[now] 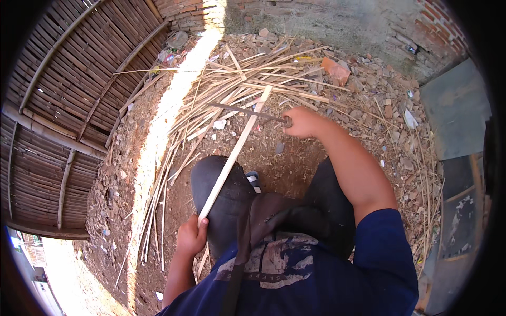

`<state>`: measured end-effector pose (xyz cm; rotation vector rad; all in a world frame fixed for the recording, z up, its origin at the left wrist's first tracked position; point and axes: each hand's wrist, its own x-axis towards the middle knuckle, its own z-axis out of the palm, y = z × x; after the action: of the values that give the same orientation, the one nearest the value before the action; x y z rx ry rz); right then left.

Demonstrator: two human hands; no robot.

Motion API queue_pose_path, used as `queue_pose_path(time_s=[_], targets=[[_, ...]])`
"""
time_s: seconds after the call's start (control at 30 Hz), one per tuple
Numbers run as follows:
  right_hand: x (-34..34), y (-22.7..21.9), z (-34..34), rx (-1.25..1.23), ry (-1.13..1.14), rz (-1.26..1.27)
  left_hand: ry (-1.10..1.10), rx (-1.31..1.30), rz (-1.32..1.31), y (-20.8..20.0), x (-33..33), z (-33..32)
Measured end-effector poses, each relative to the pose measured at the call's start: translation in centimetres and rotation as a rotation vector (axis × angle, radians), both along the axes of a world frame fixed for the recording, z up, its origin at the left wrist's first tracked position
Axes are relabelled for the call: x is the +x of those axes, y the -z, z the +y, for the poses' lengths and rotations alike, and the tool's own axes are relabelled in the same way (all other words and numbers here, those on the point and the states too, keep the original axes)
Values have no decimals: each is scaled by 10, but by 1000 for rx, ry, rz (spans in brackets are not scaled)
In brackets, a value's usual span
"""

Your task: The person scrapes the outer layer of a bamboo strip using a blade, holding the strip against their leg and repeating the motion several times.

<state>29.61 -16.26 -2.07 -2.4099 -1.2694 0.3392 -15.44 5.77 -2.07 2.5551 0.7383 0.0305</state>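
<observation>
My left hand [191,236] is closed round the near end of a long pale bamboo strip [229,164]. The strip slants away across my left knee toward a heap of split bamboo [240,87]. In my right hand [301,122] is the handle of a long thin dark blade, a knife [242,110]. Its blade points left and crosses the strip near the far end; whether the edge bites into the wood I cannot tell. The handle is mostly covered by my fingers.
A woven bamboo wall [79,79] stands on the left, a weathered brick and plaster wall [327,26] at the back. Rubble with a broken orange brick [336,71] covers the far ground. Grey sheets [456,110] lean at the right. More thin strips [153,210] lie left of me.
</observation>
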Motion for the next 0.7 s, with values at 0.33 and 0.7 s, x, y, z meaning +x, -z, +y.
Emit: queue_pose_path(time_s=[0.33, 0.7], targets=[[12, -17, 2, -30, 139, 168, 12, -303, 53, -17, 5, 15], [-38, -64, 4, -199, -244, -1, 34, -223, 153, -26, 2, 16]])
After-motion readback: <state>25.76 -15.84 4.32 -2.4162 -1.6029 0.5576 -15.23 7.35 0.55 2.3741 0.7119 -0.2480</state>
